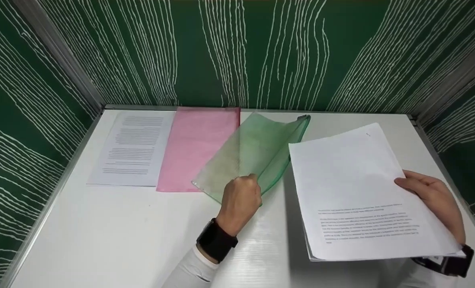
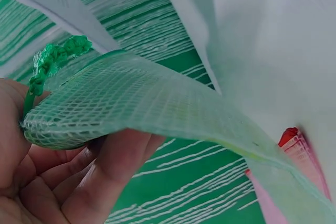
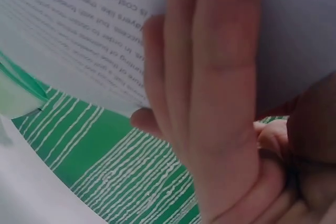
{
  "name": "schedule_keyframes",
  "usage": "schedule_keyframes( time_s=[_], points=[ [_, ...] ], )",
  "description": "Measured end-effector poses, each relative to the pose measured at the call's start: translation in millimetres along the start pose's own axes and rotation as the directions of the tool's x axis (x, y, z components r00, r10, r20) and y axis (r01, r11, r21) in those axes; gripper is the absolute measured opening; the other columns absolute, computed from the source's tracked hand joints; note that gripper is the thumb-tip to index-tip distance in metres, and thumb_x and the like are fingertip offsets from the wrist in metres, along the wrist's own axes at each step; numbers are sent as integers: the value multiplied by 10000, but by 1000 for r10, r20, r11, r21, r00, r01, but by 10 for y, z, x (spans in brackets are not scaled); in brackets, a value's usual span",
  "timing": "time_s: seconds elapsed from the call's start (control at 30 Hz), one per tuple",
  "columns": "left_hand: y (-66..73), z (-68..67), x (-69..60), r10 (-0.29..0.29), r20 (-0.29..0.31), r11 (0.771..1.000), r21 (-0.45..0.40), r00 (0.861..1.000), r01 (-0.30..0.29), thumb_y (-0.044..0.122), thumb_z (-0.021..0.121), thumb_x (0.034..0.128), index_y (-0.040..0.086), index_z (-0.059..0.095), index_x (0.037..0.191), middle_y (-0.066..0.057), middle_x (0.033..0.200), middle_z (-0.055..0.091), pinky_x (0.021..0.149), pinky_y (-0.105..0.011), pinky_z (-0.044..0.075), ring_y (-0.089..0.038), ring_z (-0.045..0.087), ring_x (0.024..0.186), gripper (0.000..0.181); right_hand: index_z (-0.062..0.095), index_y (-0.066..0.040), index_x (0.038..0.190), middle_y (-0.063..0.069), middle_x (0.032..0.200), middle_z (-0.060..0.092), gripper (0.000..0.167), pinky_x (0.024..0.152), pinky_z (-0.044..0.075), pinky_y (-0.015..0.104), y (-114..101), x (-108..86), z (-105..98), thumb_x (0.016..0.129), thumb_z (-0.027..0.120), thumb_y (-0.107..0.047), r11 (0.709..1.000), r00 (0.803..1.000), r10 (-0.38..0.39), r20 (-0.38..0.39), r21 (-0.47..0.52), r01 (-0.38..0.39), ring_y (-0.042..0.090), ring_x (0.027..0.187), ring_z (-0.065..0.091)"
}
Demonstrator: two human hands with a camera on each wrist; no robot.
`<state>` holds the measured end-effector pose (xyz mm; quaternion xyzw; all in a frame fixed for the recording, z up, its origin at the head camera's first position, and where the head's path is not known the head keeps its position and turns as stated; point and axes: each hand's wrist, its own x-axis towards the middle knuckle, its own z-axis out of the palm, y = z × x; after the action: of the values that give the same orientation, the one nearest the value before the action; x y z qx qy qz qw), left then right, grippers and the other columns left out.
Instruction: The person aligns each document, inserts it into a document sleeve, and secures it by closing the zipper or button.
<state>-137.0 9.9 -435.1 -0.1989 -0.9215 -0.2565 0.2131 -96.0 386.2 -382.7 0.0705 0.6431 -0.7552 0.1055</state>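
Note:
A green mesh zip pouch (image 1: 257,148) lies slanted near the middle of the table, its far end by the back edge. My left hand (image 1: 242,198) grips its near edge; in the left wrist view the fingers (image 2: 118,166) curl under the netting, beside a green zip edge. With my right hand (image 1: 435,198) I hold a stapled stack of printed paper (image 1: 349,180) by its right side, raised over the table's right part. The right wrist view shows straight fingers (image 3: 223,77) spread behind the sheets, with the thumb on the other face.
A pink mesh pouch (image 1: 199,148) lies at the back, partly under the green one. Left of it is another printed sheet or stack (image 1: 135,150). The white table (image 1: 113,232) is bounded at back and sides by green panels (image 1: 257,52) with white lines.

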Motion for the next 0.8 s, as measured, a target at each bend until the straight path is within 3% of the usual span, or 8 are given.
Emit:
schedule_keyframes(
  time_s=[0.27, 0.47, 0.67, 0.8],
  points=[
    [104, 88, -70, 129, -37, 963, 243, 991, -116, -33, 510, 774, 160, 364, 520, 65, 473, 283, 368, -219, 325, -25, 376, 435, 351, 471, -130, 1312, -5, 933, 711, 409, 578, 532, 348, 5, 77, 15, 925, 532, -248, 982, 998, 44, -41, -180, -51, 250, 737, 690],
    [126, 131, -101, 150, -3, 950, 278, 989, -143, -36, 549, 727, 156, 388, 515, 26, 462, 390, 383, -253, 397, -96, 497, 422, 328, 413, -118, 1351, -43, 914, 710, 466, 570, 529, 327, -20, 60, 11, 925, 528, -268, 975, 996, 61, -69, -210, -74, 224, 724, 693],
    [132, 152, -118, 151, 16, 947, 285, 988, -149, -25, 565, 728, 145, 433, 522, 4, 480, 460, 401, -273, 427, -129, 537, 440, 299, 506, -210, 1251, -38, 934, 708, 318, 588, 532, 344, -40, 29, 11, 934, 514, -233, 989, 997, 65, -49, -132, -71, 229, 748, 693],
    [130, 158, -127, 153, 21, 947, 284, 988, -153, -24, 575, 725, 141, 441, 518, 2, 479, 462, 398, -268, 421, -119, 533, 442, 297, 464, -187, 1291, -33, 953, 706, 360, 597, 535, 350, -34, 36, 4, 936, 512, -225, 993, 996, 75, -41, -89, -79, 227, 772, 692]
  ],
)
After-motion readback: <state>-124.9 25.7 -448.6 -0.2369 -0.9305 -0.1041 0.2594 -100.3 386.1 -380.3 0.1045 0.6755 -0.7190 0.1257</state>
